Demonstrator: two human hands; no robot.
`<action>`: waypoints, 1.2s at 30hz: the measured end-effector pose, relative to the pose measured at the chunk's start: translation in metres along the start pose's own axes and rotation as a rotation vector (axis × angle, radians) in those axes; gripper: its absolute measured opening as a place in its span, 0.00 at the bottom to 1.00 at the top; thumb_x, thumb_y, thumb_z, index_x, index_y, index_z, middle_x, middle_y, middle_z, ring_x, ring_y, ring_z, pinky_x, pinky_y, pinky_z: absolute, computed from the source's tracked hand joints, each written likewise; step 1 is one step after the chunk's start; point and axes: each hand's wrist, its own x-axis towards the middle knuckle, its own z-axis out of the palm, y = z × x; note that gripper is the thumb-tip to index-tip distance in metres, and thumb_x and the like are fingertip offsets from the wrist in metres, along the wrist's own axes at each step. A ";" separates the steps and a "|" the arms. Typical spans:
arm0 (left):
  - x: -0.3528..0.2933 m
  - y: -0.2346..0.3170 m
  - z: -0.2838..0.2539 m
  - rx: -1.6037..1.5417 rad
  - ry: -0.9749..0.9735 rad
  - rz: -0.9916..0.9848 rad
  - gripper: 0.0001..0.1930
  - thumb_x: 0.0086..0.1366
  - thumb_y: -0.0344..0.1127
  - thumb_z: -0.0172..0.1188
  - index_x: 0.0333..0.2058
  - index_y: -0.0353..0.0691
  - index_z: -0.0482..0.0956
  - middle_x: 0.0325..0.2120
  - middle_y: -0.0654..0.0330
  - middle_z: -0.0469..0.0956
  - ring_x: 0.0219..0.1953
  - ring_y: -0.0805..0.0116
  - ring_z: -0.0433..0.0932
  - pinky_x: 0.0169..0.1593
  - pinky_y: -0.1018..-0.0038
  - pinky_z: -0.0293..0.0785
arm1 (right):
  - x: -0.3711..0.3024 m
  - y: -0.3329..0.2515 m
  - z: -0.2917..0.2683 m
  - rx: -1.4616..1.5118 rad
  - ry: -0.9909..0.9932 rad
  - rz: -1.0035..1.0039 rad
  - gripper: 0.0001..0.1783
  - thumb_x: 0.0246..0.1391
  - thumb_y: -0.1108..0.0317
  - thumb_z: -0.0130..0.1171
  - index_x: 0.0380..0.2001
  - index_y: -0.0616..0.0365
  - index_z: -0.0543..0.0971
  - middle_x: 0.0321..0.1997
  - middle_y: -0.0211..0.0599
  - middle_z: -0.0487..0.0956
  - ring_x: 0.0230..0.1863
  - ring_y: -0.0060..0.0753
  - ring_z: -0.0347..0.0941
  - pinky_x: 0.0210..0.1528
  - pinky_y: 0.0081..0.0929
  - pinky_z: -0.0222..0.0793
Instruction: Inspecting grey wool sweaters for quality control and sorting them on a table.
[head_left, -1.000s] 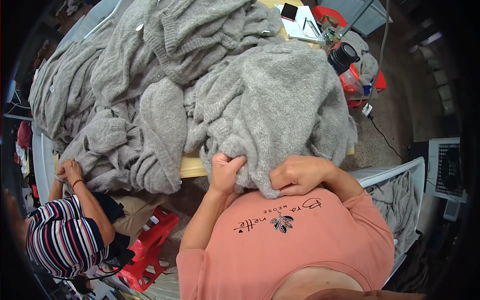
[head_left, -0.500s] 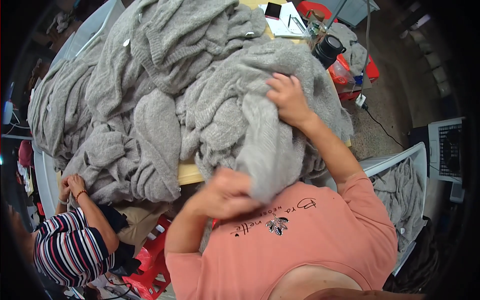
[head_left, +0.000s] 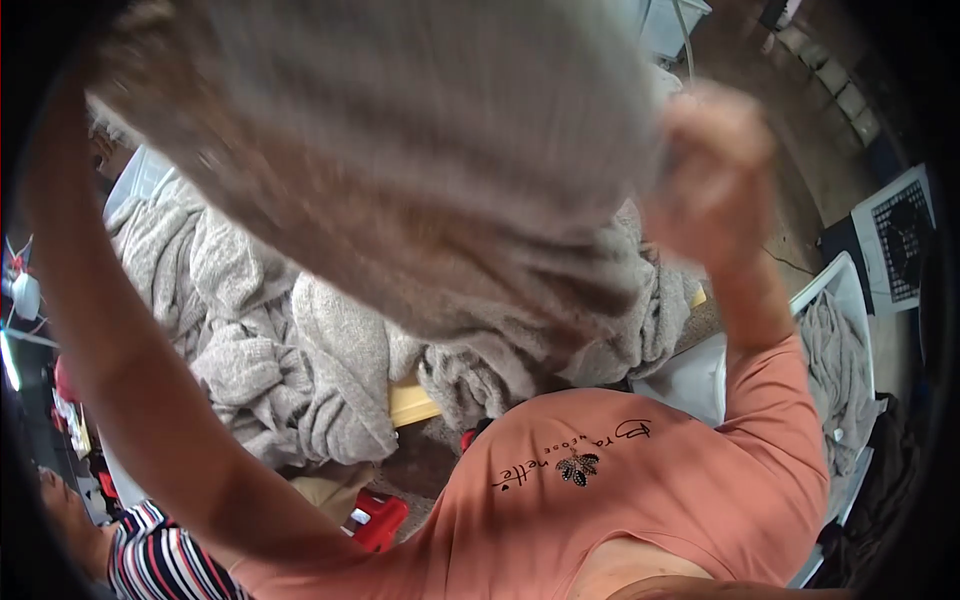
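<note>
Grey knits (head_left: 340, 330) on yellow tabletop (head_left: 413, 404), white bin (head_left: 822, 281) near; right fingers (head_left: 700, 130) clench raised garment (head_left: 430, 120); left fingers unseen, can't say.

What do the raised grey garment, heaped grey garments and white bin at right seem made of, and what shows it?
Raised grey garment: probably soft, matt knit; it drapes in folds, though blur hides the stitches.
Heaped grey garments: fuzzy, matt knit, perhaps wool or a blend; nubbly texture and soft folds show.
White bin: likely smooth plastic, judging by its plain, moulded-looking rim.
</note>
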 end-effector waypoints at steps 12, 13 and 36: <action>-0.280 0.272 -0.096 -1.149 -0.922 -0.922 0.10 0.48 0.21 0.54 0.33 0.35 0.75 0.22 0.55 0.75 0.23 0.66 0.75 0.29 0.75 0.70 | -0.201 -0.111 0.070 0.296 -1.152 0.932 0.08 0.35 0.68 0.56 0.21 0.61 0.74 0.28 0.41 0.72 0.36 0.45 0.69 0.39 0.38 0.65; -0.283 0.272 -0.102 -1.076 -0.854 -1.051 0.11 0.48 0.21 0.55 0.34 0.35 0.75 0.20 0.58 0.74 0.22 0.70 0.73 0.29 0.76 0.70 | -0.195 -0.103 0.066 0.429 -1.187 0.944 0.09 0.38 0.66 0.56 0.21 0.62 0.74 0.28 0.42 0.72 0.35 0.46 0.70 0.39 0.39 0.65; -0.338 0.327 -0.159 -1.136 -0.693 -1.908 0.27 0.55 0.28 0.50 0.55 0.30 0.57 0.52 0.53 0.63 0.55 0.64 0.61 0.58 0.72 0.54 | -0.114 0.012 0.025 0.942 0.181 1.354 0.09 0.49 0.72 0.51 0.35 0.62 0.76 0.33 0.31 0.78 0.27 0.23 0.73 0.28 0.22 0.69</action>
